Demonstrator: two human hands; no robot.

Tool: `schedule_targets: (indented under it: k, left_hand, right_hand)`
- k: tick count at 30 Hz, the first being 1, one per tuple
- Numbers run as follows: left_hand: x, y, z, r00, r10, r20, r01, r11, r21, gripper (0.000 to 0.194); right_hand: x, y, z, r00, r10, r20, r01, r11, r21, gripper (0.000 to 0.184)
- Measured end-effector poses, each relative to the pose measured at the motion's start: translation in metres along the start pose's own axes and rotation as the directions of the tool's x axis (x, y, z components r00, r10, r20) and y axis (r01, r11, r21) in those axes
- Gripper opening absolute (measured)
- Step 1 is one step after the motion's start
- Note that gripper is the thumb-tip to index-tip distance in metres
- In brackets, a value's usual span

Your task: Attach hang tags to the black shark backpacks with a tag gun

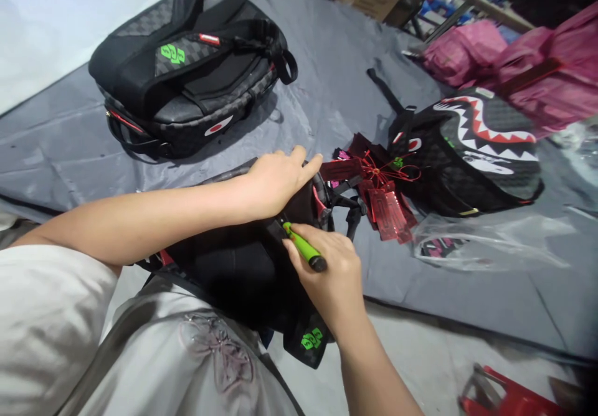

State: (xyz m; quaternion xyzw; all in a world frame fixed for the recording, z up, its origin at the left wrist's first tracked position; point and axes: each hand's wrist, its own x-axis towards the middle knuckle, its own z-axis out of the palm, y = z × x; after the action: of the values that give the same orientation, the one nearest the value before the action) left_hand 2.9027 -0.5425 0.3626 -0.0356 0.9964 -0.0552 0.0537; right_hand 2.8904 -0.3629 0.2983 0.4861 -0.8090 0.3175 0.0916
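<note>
A black backpack [224, 273] lies across my lap and the edge of the grey sheet, with a green-printed strap hanging at its lower right. My left hand [284, 179] rests on its upper side, fingers spread. In my right hand [331, 266] is a green pen-shaped tool [303, 245] with a black end, gripped between thumb and fingers. Its tip meets the black fabric just below my left hand; the exact contact point is hard to make out. Red tags [390, 210] on red cords lie right beyond the bag.
Another black checkered backpack [187, 86] lies at the upper left on the grey sheet [322, 73]. A shark-mouth backpack [486, 148] sits on the right, near a clear plastic bag [495, 241] and pink bags [527, 61]. A red stool-like object [514, 397] stands at the lower right.
</note>
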Motion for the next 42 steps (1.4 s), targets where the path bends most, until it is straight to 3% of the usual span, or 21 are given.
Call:
schedule_targets:
  k: [14, 19, 21, 25, 29, 33, 36, 39, 42]
  left_hand:
    - [-0.002, -0.003, 0.003, 0.999, 0.02, -0.03, -0.019, 0.999, 0.036, 0.091]
    - [-0.001, -0.012, -0.017, 0.988, 0.082, 0.129, -0.087, 0.996, 0.033, 0.108]
    - [-0.005, -0.011, -0.027, 0.976, 0.046, 0.212, -0.064, 0.995, 0.077, 0.12]
    - [-0.02, -0.006, -0.031, 0.975, -0.087, 0.203, 0.046, 0.979, 0.198, 0.124]
    - [-0.033, -0.018, -0.017, 0.989, -0.088, 0.117, 0.057, 0.968, 0.246, 0.121]
    - [-0.04, -0.035, -0.009, 0.996, 0.032, 0.078, -0.046, 0.98, 0.192, 0.109]
    - [-0.043, -0.037, -0.006, 0.998, 0.039, 0.048, -0.045, 0.988, 0.147, 0.104]
    - [-0.044, -0.037, -0.004, 0.999, -0.029, 0.013, 0.028, 0.997, 0.073, 0.103]
    - [-0.043, -0.041, -0.003, 0.996, -0.088, 0.008, 0.088, 0.996, 0.007, 0.1]
  right_hand:
    - [-0.013, -0.006, 0.01, 0.984, 0.146, -0.105, -0.139, 0.988, 0.071, 0.011]
    - [-0.022, -0.001, 0.012, 0.955, 0.254, -0.154, -0.221, 0.954, 0.2, 0.013]
    - [-0.024, 0.0, 0.013, 0.953, 0.26, -0.155, -0.223, 0.95, 0.218, 0.014]
    - [-0.021, -0.003, 0.017, 0.971, 0.205, -0.123, -0.172, 0.956, 0.237, 0.015]
    - [-0.021, -0.012, 0.023, 0.987, 0.108, -0.116, -0.077, 0.968, 0.24, 0.016]
    - [-0.023, -0.014, 0.025, 0.956, -0.023, -0.292, 0.098, 0.964, 0.247, 0.04]
    - [-0.006, -0.016, 0.025, 0.908, -0.093, -0.408, 0.134, 0.988, 0.073, 0.052]
    - [0.028, -0.019, 0.028, 0.96, -0.091, -0.264, 0.07, 0.994, -0.086, 0.07]
    - [0.059, -0.014, 0.032, 0.993, -0.064, -0.098, 0.061, 0.998, -0.03, 0.078]
